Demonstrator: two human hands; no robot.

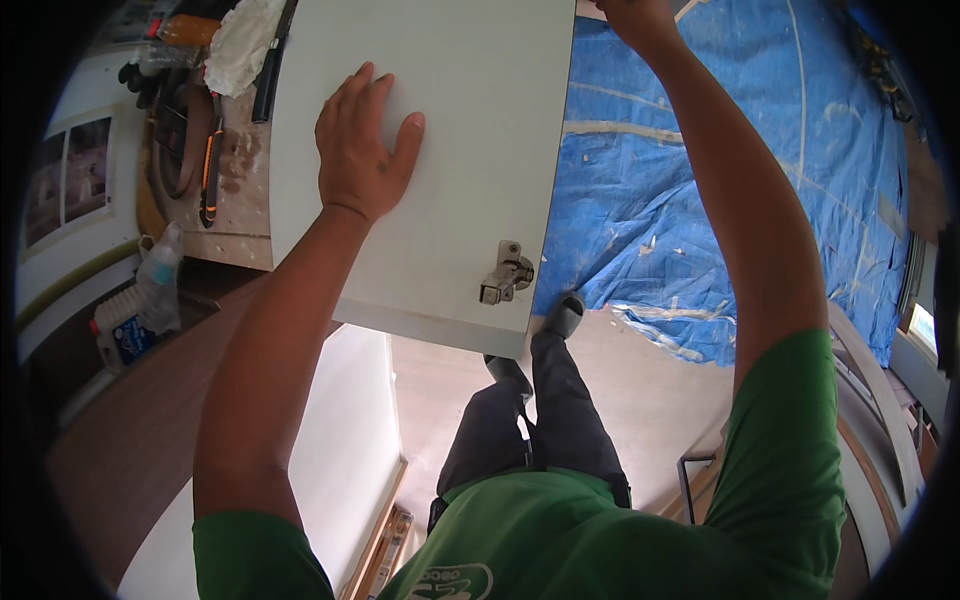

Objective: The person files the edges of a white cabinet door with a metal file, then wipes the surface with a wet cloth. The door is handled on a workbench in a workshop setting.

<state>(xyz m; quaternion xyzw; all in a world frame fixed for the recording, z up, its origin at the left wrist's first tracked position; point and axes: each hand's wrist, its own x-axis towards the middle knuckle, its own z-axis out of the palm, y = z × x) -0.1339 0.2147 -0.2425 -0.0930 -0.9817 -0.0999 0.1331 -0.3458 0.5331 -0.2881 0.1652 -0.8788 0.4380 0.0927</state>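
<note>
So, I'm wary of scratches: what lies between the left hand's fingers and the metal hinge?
Nothing sits there: in the head view, the stretch between the left hand's fingers and the metal hinge is bare white panel.

Panel (480, 140) left of tarp (630, 200)

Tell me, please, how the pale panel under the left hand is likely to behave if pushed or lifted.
The pale panel is probably stiff, since its face looks flat and its edge thick. Its broad size suggests it may feel heavy. Its smooth-looking face could let the left hand slide, while the raised metal hinge might catch on things.
</note>
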